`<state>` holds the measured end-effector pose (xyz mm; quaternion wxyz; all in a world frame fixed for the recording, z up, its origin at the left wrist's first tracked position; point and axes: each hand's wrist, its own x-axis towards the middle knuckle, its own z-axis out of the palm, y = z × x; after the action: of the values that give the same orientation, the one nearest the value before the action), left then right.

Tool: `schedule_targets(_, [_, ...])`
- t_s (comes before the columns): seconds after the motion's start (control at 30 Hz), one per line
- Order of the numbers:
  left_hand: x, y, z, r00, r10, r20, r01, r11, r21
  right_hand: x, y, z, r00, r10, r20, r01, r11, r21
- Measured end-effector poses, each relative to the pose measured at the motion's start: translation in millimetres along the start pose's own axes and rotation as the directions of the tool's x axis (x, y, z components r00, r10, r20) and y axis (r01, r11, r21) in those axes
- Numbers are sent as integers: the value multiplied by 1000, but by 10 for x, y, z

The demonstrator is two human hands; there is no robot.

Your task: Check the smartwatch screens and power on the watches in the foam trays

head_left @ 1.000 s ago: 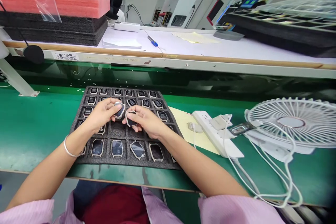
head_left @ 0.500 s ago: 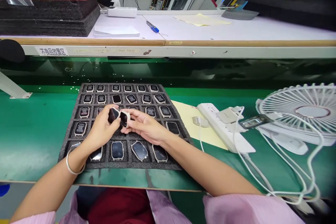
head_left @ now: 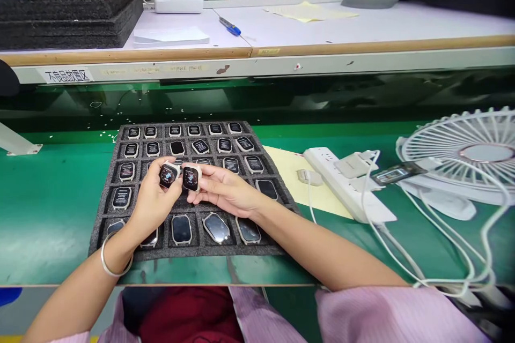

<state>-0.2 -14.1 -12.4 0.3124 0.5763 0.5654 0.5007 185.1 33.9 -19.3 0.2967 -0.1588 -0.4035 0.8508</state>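
A black foam tray (head_left: 105, 213) lies on the green bench, its pockets filled with several smartwatch bodies. My left hand (head_left: 151, 201) is closed on one watch body (head_left: 168, 175), held just above the tray's middle with its screen facing up. My right hand (head_left: 227, 192) pinches a second watch body (head_left: 190, 178) right beside the first. The two watches almost touch. A silver bangle (head_left: 115, 263) circles my left wrist.
A yellow sheet (head_left: 287, 171) lies right of the tray, then a white power strip (head_left: 346, 185) with plugs and white cables, and a white fan (head_left: 462, 153) lying flat. Behind, a raised white shelf (head_left: 257, 37) carries dark foam stacks, paper and a blue pen.
Both watch bodies have turned so their screens face up and show lit displays. My hands stay above the tray's middle. The view has tilted down a little.
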Motion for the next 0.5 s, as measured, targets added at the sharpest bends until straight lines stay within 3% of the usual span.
schedule_targets(0.5, [3,73,3,999,37,-8,-37,997,62,-17,21,-12,997,-46,62,50,997,-64])
